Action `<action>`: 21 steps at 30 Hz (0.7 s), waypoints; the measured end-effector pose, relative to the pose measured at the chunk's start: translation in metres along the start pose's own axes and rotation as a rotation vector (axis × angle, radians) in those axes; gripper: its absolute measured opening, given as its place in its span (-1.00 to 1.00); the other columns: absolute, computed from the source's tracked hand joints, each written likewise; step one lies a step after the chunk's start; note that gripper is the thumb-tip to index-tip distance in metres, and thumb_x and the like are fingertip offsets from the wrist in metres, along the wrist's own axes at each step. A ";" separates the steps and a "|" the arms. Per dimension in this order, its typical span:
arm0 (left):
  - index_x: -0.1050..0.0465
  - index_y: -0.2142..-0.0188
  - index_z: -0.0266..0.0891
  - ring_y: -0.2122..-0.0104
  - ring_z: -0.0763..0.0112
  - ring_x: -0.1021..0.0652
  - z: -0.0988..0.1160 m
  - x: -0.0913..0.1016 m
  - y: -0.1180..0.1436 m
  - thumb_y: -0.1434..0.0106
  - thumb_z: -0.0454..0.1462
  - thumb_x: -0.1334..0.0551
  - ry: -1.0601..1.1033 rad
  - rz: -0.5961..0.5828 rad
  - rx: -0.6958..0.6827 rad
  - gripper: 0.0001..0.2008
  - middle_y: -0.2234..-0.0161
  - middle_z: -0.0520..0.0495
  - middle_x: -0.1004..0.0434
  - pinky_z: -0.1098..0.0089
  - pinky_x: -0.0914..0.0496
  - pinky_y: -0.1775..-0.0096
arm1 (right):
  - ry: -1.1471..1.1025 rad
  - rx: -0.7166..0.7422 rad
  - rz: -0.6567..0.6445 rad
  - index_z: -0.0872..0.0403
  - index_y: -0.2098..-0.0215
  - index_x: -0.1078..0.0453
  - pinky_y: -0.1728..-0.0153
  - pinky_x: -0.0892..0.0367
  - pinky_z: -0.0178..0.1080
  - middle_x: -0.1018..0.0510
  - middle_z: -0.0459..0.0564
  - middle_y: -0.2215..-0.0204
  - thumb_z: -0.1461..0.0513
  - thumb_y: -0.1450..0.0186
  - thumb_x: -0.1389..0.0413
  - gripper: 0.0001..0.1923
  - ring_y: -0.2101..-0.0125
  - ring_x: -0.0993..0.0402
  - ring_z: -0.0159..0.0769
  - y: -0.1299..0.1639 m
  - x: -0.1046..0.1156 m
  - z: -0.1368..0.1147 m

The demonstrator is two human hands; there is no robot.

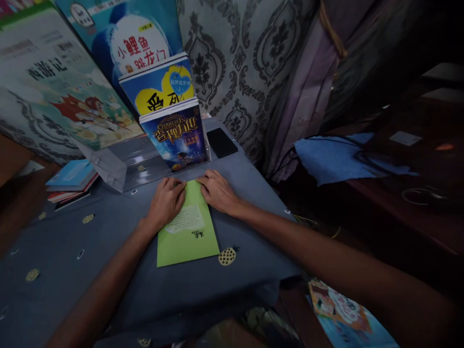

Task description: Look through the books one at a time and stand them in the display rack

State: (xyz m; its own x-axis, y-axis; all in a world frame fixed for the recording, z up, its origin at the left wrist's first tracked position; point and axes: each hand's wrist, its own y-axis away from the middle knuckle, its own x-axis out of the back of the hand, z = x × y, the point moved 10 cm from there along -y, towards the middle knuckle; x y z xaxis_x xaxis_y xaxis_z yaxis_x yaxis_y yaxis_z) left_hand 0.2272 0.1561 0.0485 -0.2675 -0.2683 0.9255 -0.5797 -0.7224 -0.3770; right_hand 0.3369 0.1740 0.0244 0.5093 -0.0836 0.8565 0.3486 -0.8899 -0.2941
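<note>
Flat green paper booklet (188, 227) under hands

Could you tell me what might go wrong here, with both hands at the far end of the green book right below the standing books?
1. The left hand and right hand press the green book close to the dark blue book standing in the clear stand; a push forward could perhaps tip it.
2. The green book's near end lies towards the table edge; pulled back, it might slide off.
</note>
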 end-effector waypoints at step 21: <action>-0.38 -0.22 -0.15 -0.11 -0.02 -0.42 0.072 -0.002 0.030 -0.40 0.01 -0.14 0.171 -0.188 -0.200 -0.50 -0.12 -0.29 -0.42 -0.06 -0.36 -0.10 | -0.305 -0.061 0.085 0.13 -0.18 -0.33 -0.12 -0.29 -0.08 -0.61 0.09 0.05 0.44 -0.33 0.10 -0.51 0.02 -0.43 -0.17 -0.003 -0.002 0.025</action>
State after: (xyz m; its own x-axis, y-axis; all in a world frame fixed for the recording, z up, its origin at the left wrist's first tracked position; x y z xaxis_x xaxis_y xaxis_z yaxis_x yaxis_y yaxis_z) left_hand 0.2660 0.0893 0.0378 -0.2569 -0.0186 0.9663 -0.7667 -0.6048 -0.2155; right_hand 0.3545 0.1885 0.0131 0.7500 -0.0292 0.6608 0.2515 -0.9114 -0.3257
